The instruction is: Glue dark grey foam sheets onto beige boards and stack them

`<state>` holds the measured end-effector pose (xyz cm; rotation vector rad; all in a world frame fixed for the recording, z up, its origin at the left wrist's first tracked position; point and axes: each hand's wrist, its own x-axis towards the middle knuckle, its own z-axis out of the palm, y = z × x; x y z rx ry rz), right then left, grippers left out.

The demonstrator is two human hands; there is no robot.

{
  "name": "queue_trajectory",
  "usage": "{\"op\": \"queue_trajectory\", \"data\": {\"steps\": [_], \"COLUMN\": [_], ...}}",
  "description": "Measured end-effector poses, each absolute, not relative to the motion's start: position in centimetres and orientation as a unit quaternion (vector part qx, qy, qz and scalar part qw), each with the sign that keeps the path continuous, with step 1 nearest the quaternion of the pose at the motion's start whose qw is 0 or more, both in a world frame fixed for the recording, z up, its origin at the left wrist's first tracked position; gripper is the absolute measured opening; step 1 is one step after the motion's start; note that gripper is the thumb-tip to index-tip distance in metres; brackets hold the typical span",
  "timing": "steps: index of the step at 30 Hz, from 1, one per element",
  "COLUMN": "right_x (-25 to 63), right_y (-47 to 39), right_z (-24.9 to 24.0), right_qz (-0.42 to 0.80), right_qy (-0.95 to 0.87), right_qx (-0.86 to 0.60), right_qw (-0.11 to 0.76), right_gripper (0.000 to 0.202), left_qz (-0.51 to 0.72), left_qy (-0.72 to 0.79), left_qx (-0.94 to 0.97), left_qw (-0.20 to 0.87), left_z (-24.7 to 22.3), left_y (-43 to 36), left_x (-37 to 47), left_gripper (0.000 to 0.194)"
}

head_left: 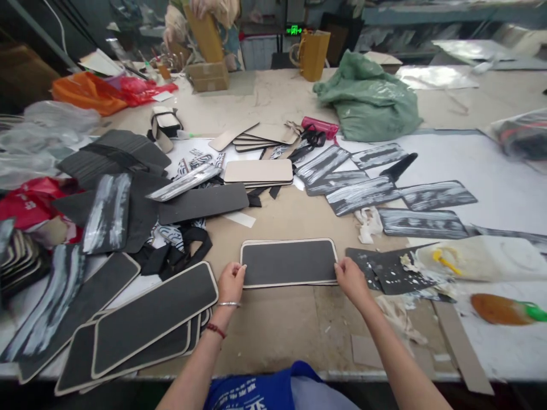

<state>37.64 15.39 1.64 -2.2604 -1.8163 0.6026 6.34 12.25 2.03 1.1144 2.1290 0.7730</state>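
Note:
A dark grey rectangular panel with a pale edge (289, 262) lies in front of me, with rounded corners and what looks like another layer under it. My left hand (232, 282) pinches its left end between thumb and fingers. At the opposite end, my right hand (351, 279) grips the right edge the same way. Close to my left wrist rests a stack of similar pale-edged panels (156, 319). Right of my right hand lies a dark board spattered with white (384, 267), partly under a white plastic container (482, 257).
White-smeared grey strips (363, 193) spread over the right side. Beige panels (258, 171) are stacked at the middle. A bottle of amber liquid (499, 308) lies at right. Further back are a green bag (370, 97), a cardboard box (208, 76) and another person's hand (173, 34).

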Motion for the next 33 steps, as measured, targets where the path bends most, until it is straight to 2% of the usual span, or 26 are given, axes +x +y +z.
{"op": "queue_trajectory", "data": {"steps": [14, 21, 29, 33], "right_x": [38.0, 38.2, 38.4, 38.3], "right_y": [15.4, 15.7, 16.0, 16.0], "right_z": [1.7, 1.6, 1.1, 1.1], "right_qz": [0.222, 0.233, 0.231, 0.221], "right_qy": [-0.608, -0.607, -0.607, -0.605], "right_qx": [-0.756, -0.757, -0.758, -0.762], "right_qw": [0.097, 0.060, 0.063, 0.069], "right_gripper": [0.014, 0.017, 0.018, 0.018], "left_qz": [0.269, 0.300, 0.330, 0.322], "left_qy": [0.818, 0.803, 0.786, 0.758], "left_qx": [0.450, 0.463, 0.517, 0.567], "left_qw": [0.236, 0.226, 0.074, -0.017], "left_z": [2.1, 0.5, -0.6, 0.1], "left_y": [12.1, 11.7, 10.6, 10.5], "left_x": [6.9, 6.8, 6.5, 6.3], "left_gripper": [0.018, 0.017, 0.015, 0.023]}}
